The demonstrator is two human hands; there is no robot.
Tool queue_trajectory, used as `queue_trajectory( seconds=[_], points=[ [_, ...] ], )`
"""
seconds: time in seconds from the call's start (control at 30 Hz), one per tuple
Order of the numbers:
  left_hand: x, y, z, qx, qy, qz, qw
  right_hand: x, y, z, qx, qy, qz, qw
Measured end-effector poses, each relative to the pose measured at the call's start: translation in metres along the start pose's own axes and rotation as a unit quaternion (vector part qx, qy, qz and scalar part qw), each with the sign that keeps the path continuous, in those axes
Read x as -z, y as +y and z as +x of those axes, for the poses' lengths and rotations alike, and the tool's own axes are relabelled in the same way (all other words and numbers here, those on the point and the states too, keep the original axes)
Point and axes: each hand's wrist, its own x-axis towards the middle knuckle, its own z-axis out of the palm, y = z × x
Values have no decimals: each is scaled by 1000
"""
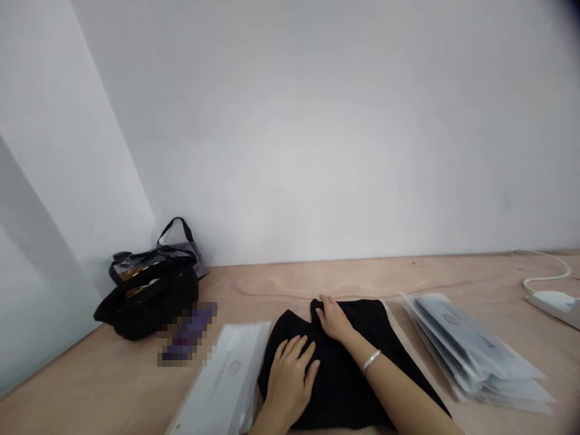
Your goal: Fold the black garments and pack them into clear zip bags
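Observation:
A black garment [344,374] lies spread on the wooden table, with a notch at its far edge. My left hand [292,371] rests on its left part, fingers stretched out over the cloth. Farther up, beside the notch, my right hand [334,318] lies on the fabric with its fingers extended; a silver bangle circles that wrist. Neither hand grips the cloth visibly. Left of the garment, close to my left hand, is a stack of white frosted plastic bags [226,374] with faint print.
More frosted bags [475,350], filled and piled, lie to the right. A white power strip [555,305] with a cord sits at the far right. Back left stand a black bag [154,308] and a striped tote [199,257], near a blurred purple item [190,334]. A wall bounds the table [290,281].

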Motion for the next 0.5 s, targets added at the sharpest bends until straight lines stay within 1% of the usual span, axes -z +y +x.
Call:
queue_trajectory(
  seconds=[0.1, 0.2, 0.27, 0.37, 0.5],
  points=[
    [-4, -1, -1, 30, -46, 8, 998, 10, 16, -33, 13, -17, -16, 1000],
    [-8, -2, -1, 59, -94, 8, 994, 17, 41, -71, -9, -50, -71, 996],
    [-9, -3, -1, 66, -110, 4, 992, 20, 57, -92, -20, -72, -93, 993],
    [-9, -3, 0, 68, -114, -1, 991, 25, 71, -110, 9, -81, -84, 993],
    [-7, -2, 0, 70, -117, -2, 991, 26, 73, -121, 31, -39, -89, 995]
  ],
)
